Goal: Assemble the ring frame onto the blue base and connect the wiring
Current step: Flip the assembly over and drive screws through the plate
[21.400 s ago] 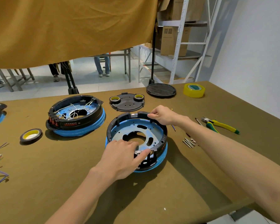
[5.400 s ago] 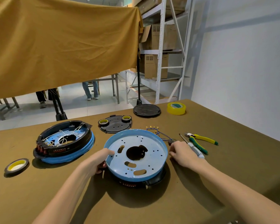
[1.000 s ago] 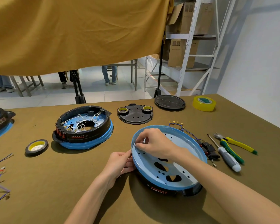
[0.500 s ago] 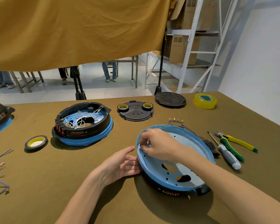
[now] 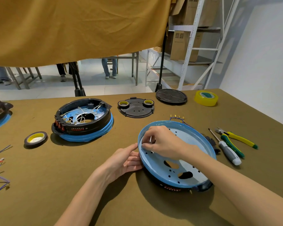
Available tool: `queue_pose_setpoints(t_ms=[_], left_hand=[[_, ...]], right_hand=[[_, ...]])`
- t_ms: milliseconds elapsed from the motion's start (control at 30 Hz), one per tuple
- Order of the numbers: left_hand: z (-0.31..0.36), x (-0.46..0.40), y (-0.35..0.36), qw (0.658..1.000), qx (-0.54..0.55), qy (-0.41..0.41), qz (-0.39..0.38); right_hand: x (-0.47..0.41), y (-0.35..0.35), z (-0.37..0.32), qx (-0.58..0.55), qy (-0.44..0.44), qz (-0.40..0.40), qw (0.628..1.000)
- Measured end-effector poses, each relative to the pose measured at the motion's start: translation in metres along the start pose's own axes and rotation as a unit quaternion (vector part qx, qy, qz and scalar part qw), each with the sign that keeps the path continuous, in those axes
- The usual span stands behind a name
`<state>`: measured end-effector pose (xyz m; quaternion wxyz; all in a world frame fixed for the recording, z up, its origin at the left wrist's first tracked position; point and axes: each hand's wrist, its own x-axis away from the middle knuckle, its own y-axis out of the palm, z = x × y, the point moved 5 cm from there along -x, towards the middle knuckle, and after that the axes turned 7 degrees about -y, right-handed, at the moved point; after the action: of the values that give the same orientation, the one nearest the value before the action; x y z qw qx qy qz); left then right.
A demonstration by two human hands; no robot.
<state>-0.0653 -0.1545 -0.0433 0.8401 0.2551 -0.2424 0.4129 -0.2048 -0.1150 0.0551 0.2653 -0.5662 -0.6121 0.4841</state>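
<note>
left hand (image 5: 121,162) relaxed, touching base (image 5: 191,173) rim, centre | right hand (image 5: 162,141) pinching something small, unclear, inside base | ring (image 5: 175,187) beneath base

Ahead of you an ochre cloth (image 5: 72,26) hangs over the olive-covered table (image 5: 39,185); beyond it, pale tiled floor (image 5: 95,85), white shelving (image 5: 193,46) holding cardboard boxes (image 5: 181,44), and a white wall (image 5: 260,62).
</note>
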Motion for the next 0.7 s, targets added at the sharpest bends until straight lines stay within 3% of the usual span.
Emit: queue_pose_setpoints(t_ms=[300, 700], left_hand=[[-0.002, -0.003, -0.005, 0.999, -0.006, -0.009, -0.032], [0.000, -0.005, -0.003, 1.000, -0.009, -0.007, -0.006]], right_hand=[[0.003, 0.006, 0.003, -0.022, -0.004, 0.001, 1.000], [0.008, 0.002, 0.001, -0.018, -0.015, -0.001, 1.000]])
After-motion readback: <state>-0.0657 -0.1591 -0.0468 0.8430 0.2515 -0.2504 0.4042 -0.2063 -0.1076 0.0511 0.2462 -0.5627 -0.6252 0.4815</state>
